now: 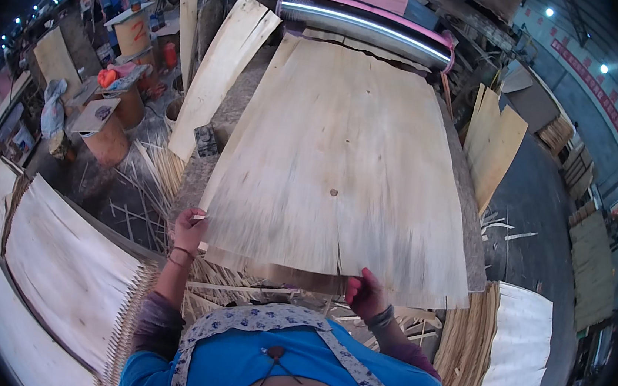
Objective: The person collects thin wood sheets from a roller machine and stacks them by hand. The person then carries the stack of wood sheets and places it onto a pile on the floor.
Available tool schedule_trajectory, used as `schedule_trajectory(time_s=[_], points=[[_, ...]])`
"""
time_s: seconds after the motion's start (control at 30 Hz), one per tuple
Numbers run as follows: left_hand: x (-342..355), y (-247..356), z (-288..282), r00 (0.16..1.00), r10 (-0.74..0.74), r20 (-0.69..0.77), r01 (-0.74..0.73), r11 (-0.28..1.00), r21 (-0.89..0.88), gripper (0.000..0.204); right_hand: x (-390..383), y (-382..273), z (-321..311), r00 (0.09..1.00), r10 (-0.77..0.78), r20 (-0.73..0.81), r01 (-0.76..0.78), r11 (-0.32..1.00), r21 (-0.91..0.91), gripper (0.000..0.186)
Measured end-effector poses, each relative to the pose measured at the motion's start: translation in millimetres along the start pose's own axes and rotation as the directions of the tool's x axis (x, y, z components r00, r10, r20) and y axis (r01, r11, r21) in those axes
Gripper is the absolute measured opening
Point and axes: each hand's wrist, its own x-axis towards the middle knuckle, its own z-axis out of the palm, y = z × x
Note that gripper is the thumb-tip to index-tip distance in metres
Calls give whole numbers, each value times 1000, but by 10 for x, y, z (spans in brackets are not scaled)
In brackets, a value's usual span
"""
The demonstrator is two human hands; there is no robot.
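Blue shirt (230,356) and flowered apron (237,320) come first, then loose strips (223,278) by the near edge of the wood sheet (350,152). Stacked sheets (66,244) lie to its left, a leaning board (224,69) closer; a shiny roller (366,27) blocks its far end. It lies on the tabletop (474,253), pale, knotted, grey-streaked, split at the near edge. The left hand (188,232) has its grip pinched on its left edge; the right hand (367,297) is at the near edge, its grip unclear.

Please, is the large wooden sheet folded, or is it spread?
Spread: the large wooden sheet shows one broad face without a visible fold, its near edge by the left hand and right hand.
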Motion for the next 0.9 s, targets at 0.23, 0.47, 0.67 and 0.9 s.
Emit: schedule_trajectory(time_s=[0.23, 0.47, 0.67, 0.9], points=[[356, 116, 491, 992, -119, -41, 122, 990, 68, 21, 797, -714, -66, 986, -146, -84, 129, 975, -180, 25], [100, 121, 296, 987, -126, -96, 146, 960, 241, 25, 2157, -1481, -29, 975, -170, -143, 155, 982, -111, 21], [-60, -229, 158, 983, 32, -181, 70, 846, 528, 26, 3217, -1789, 92, 918, -397, 3, 394, 913, 104, 29], [-260, -356, 160, 992, 95, 77, -117, 539, 834, 29, 2301, -1134, 372, 983, -23, 184, 71, 962, -262, 39]])
